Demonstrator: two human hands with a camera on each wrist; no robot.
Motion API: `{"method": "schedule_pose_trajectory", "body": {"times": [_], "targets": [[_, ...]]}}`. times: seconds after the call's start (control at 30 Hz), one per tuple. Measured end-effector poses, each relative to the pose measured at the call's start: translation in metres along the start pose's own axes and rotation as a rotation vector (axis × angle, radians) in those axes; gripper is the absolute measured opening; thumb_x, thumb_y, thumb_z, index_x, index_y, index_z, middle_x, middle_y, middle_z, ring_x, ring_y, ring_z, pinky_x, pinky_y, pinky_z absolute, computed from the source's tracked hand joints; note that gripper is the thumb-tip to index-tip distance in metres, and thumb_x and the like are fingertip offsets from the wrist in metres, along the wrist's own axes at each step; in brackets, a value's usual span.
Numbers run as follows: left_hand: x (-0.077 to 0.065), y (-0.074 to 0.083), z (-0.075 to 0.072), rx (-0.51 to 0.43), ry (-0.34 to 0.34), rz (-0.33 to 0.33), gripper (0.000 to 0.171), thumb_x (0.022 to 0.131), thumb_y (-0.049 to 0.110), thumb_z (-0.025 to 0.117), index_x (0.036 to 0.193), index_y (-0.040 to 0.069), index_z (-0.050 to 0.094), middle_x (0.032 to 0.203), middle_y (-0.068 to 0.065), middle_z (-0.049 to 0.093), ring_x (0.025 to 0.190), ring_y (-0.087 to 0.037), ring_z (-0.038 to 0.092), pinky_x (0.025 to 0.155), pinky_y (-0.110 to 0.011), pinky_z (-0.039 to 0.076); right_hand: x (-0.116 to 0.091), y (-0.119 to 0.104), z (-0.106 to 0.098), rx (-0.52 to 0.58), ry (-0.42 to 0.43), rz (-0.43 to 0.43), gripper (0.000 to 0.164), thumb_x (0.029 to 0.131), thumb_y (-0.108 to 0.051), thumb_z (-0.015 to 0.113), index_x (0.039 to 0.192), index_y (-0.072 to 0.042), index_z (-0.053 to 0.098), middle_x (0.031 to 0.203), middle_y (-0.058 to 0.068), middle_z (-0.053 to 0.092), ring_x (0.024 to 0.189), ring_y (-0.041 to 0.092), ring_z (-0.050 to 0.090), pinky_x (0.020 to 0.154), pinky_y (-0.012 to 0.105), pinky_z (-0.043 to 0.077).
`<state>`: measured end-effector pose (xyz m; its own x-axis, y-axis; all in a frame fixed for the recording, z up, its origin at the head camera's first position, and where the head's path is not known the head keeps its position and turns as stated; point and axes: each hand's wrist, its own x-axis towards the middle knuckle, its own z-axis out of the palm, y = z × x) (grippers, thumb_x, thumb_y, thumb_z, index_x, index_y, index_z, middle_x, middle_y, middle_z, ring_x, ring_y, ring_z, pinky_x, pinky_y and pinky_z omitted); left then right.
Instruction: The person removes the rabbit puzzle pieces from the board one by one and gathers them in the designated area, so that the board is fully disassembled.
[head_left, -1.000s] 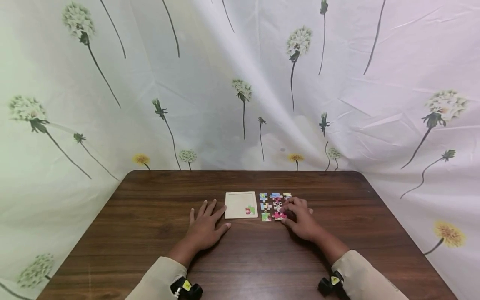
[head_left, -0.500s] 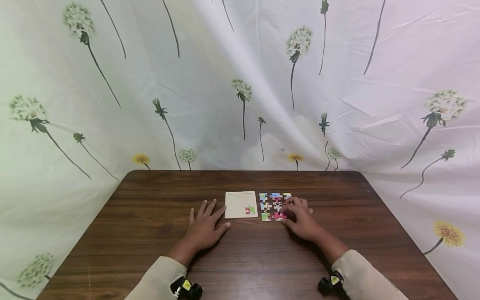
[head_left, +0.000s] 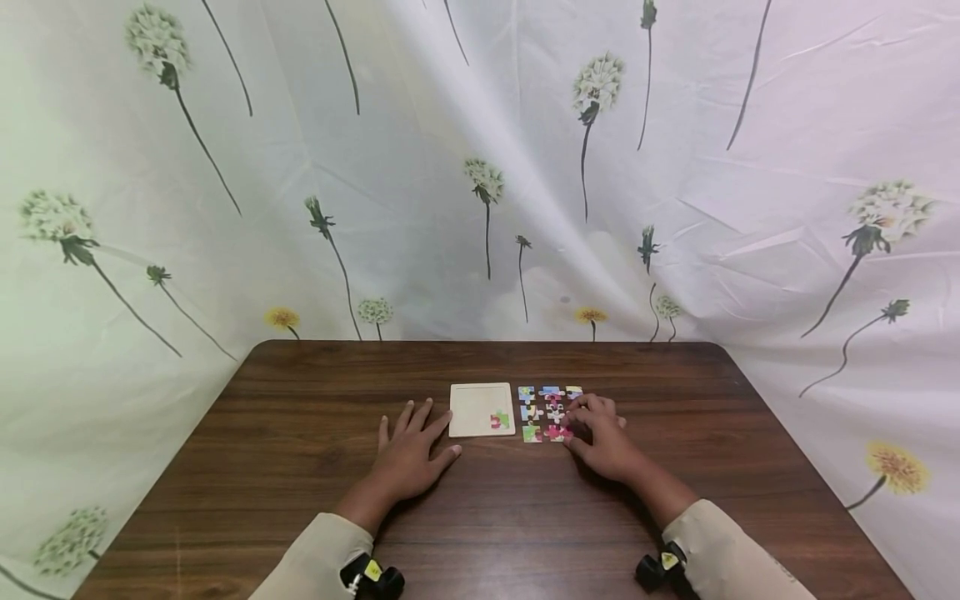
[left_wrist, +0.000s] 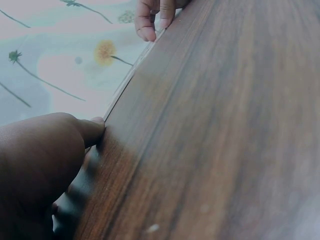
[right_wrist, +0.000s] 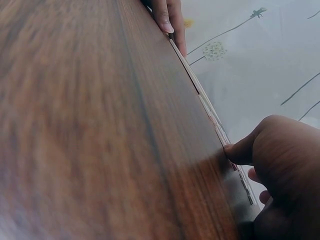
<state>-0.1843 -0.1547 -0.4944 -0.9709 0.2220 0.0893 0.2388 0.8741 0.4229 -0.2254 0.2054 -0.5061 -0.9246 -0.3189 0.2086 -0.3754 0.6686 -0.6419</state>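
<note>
My left hand (head_left: 411, 457) lies spread on the table, its index fingertip right at the left edge of the square wooden puzzle tray (head_left: 471, 406). One green and pink puzzle piece (head_left: 500, 420) sits in the tray's lower right corner. To the right of the tray, several loose jigsaw pieces (head_left: 530, 412) are laid out in rows. My right hand (head_left: 606, 435) has its thumb and fingertips at the right side of a pink jigsaw piece (head_left: 555, 432) in the nearest row, pinching it low at the table. Its fingers partly cover the pieces in the right column.
Both hands work on a dark wood-grain table (head_left: 495, 533). Behind it hangs a pale cloth (head_left: 420, 233) printed with dandelions. A black wrist camera (head_left: 372, 577) sits on the left sleeve, with another wrist camera (head_left: 663, 565) on the right one.
The pink piece and the loose pieces beside it have shifted very slightly left. Both hands keep nearly the same place.
</note>
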Motion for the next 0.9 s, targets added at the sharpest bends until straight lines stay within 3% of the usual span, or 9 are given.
{"method": "schedule_pose_trajectory", "body": {"times": [0.13, 0.37, 0.63, 0.9], "targets": [[0.000, 0.001, 0.000, -0.005, 0.005, 0.003, 0.063, 0.108, 0.050, 0.065, 0.162, 0.020, 0.055, 0.177, -0.019, 0.037, 0.167, -0.051, 0.024, 0.126, -0.085, 0.010, 0.000, 0.000, 0.000, 0.004, 0.004, -0.003, 0.012, 0.099, -0.008, 0.079, 0.109, -0.014, 0.078, 0.136, 0.010, 0.059, 0.142, 0.043, 0.037, 0.104, 0.064, 0.025], [0.000, 0.002, 0.000, -0.006, -0.003, -0.005, 0.063, 0.108, 0.050, 0.064, 0.163, 0.021, 0.055, 0.177, -0.019, 0.036, 0.167, -0.050, 0.023, 0.127, -0.084, 0.009, 0.002, 0.005, 0.003, 0.003, 0.092, -0.096, 0.014, 0.097, -0.009, 0.082, 0.110, -0.013, 0.078, 0.134, 0.013, 0.061, 0.139, 0.045, 0.038, 0.102, 0.067, 0.024], [0.002, 0.000, 0.002, 0.002, -0.003, -0.008, 0.063, 0.108, 0.051, 0.064, 0.163, 0.021, 0.054, 0.178, -0.019, 0.035, 0.168, -0.050, 0.022, 0.127, -0.084, 0.009, 0.008, -0.002, 0.009, 0.030, 0.111, -0.140, 0.021, 0.096, -0.008, 0.082, 0.116, -0.010, 0.079, 0.136, 0.013, 0.063, 0.142, 0.044, 0.039, 0.102, 0.058, 0.021], [0.002, -0.002, 0.004, 0.012, -0.001, -0.004, 0.064, 0.108, 0.051, 0.063, 0.163, 0.021, 0.054, 0.178, -0.018, 0.035, 0.168, -0.049, 0.022, 0.127, -0.083, 0.009, 0.017, -0.007, 0.020, 0.036, 0.159, -0.189, 0.020, 0.092, -0.006, 0.085, 0.111, -0.009, 0.080, 0.132, 0.013, 0.066, 0.134, 0.037, 0.043, 0.098, 0.052, 0.020]]}}
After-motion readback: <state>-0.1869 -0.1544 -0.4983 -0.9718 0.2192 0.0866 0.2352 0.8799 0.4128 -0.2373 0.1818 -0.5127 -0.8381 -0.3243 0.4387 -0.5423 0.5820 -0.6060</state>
